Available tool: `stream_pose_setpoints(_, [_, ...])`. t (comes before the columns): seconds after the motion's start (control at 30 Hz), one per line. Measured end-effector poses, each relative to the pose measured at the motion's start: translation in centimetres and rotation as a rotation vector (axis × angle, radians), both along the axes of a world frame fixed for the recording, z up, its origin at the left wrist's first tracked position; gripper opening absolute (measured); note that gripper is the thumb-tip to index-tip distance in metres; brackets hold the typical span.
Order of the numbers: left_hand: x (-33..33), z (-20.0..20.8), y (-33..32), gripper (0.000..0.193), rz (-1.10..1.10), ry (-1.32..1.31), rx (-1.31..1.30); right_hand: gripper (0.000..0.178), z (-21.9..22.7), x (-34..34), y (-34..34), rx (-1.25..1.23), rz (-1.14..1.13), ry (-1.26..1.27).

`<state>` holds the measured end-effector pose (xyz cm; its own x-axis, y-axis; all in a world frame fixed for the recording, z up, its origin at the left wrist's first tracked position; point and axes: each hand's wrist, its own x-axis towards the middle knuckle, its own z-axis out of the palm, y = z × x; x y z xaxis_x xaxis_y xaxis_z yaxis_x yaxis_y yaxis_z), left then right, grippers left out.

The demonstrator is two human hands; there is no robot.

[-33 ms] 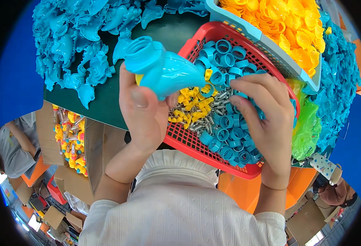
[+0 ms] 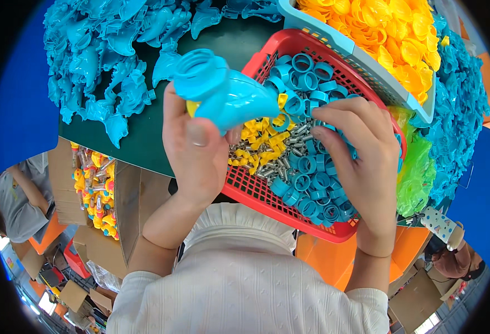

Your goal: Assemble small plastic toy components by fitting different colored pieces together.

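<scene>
A: What's on the bench (image 2: 239, 39)?

B: A heap of blue shells (image 2: 89, 61) at the far left, and a red basket (image 2: 281, 216) in front of the person.

A: And the hands?

B: The left hand (image 2: 195, 158) grips a bird-shaped blue body (image 2: 242, 103), thumb in front, ribbed neck tipped up, held over the basket's left side. The right hand (image 2: 370, 153) is curled over the basket, thumb and fingertips slightly apart among blue rings (image 2: 280, 187); I can't tell whether it pinches one.

A: So which step is this?

B: Picking a small part while the body waits, I'd judge. The next move probably calls for one ring pinched cleanly, and the neck kept steady.

A: Anything smaller?

B: Yellow pieces (image 2: 264, 147) and, tiniest, metal pins (image 2: 297, 146), lying beside the rings.
</scene>
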<state>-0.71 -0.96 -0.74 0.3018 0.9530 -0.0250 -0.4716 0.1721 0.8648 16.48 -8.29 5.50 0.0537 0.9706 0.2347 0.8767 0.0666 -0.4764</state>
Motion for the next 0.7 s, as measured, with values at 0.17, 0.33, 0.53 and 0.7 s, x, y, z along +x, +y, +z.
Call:
stream_pose_setpoints(0.17, [0.5, 0.5, 0.1, 0.076, -0.045, -0.049, 0.072, 0.019, -2.4, -1.4, 0.8, -0.140, 0.149, -0.210])
stream_pose_setpoints(0.33, [0.2, 0.9, 0.2, 0.071, -0.196, -0.026, 0.147, 0.018, -2.6, -0.7, 0.8, -0.050, 0.131, -0.061])
stream_pose_setpoints(0.53, [-0.1, 1.7, -0.1, 0.073, -0.415, 0.340, 0.307, 0.024, 0.1, 0.5, -0.5, 0.051, 0.053, 0.282])
stream_pose_setpoints(0.7, [0.6, 1.6, -0.3, 0.063, -0.369, 0.324, 0.462, 0.036, 0.6, 1.1, -1.3, 0.100, 0.089, 0.243])
